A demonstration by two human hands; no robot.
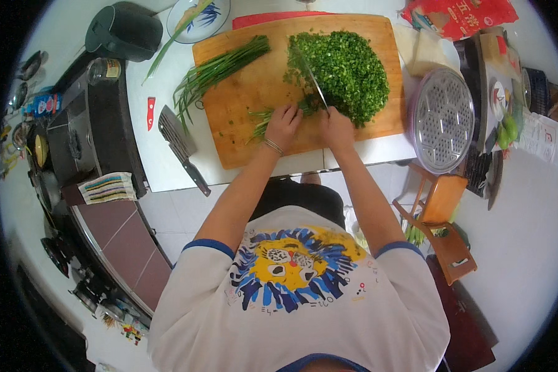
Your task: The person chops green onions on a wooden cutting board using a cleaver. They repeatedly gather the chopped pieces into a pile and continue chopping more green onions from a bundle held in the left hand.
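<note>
My left hand (283, 127) presses a small bunch of chives (261, 121) down onto the wooden cutting board (234, 139), its fingers curled over the stems. In my right hand (338, 130) is the handle of a kitchen knife (314, 84). The blade points away from me and leans to the left, beside the cut end of that bunch. A wide heap of chopped chives (353, 68) covers the board's right half, touching the blade. Uncut chives (226, 68) lie at the far left, their tips over the board's edge.
A cleaver (180, 142) with slots in its blade lies left of the board. Beyond it are a patterned bowl (216, 26), a dark pitcher-like container (123, 34) and a glass jar (103, 71). A perforated steamer tray (443, 121) stands close on the right, above a wooden chair (445, 197).
</note>
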